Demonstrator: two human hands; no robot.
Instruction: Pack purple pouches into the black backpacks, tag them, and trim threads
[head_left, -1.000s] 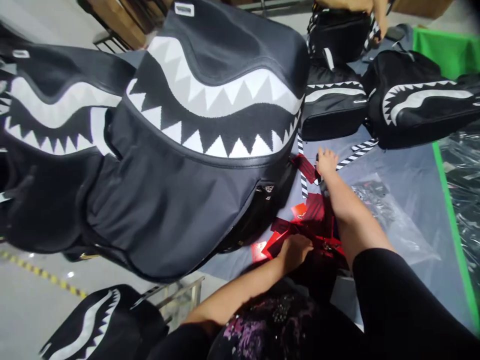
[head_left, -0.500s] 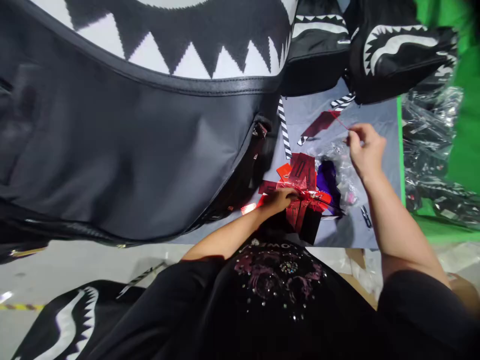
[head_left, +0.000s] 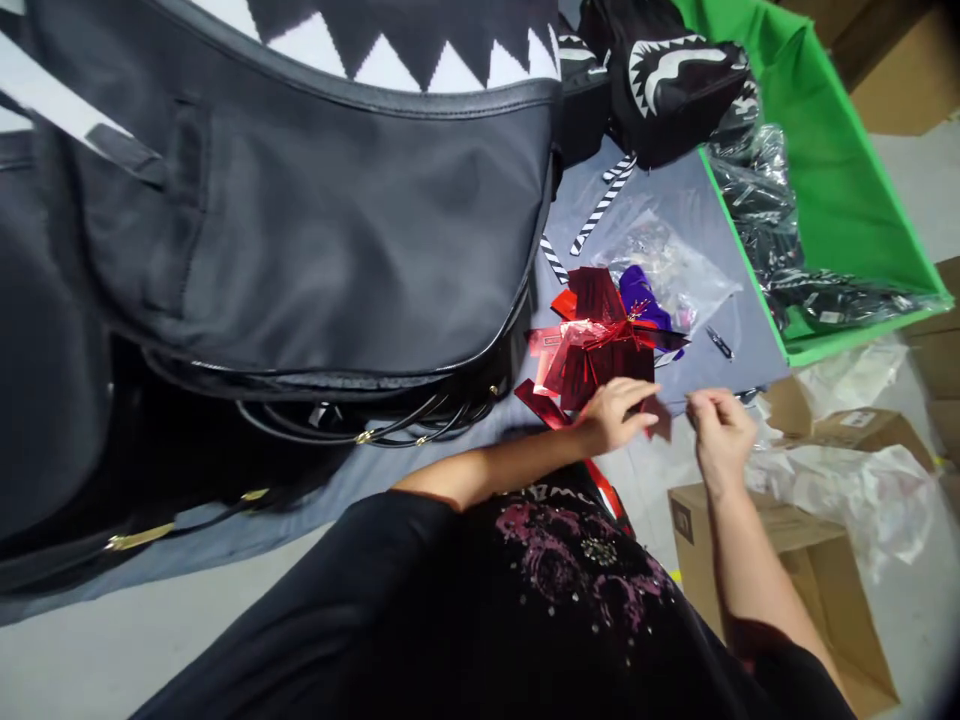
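Note:
Just off the table's front edge, my right hand (head_left: 721, 430) is closed in a pinch on a thin string, only faintly visible. A small reddish translucent hang tag (head_left: 661, 420) is between my two hands. Beside it, my left hand (head_left: 616, 415) has its fingers stretched out and apart; whether they touch the tag is unclear. Just beyond my left hand lies a pile of shiny red hang tags (head_left: 589, 340), their strings bunched together. A purple cloth item (head_left: 637, 290) lies against the pile.
A large black backpack (head_left: 337, 230) with white shark teeth fills the left. Smaller shark-mouth bags (head_left: 667, 95) stand behind. Striped straps (head_left: 602, 205), a clear plastic bag (head_left: 675, 265) and small snips (head_left: 720, 343) lie on the table. At right are a green bin (head_left: 847, 190) and cardboard boxes (head_left: 795, 570).
My right hand has come down and toward me, bringing the tag from above the table to its front edge. My left hand has left the red pile and opened near the tag. The view has shifted right.

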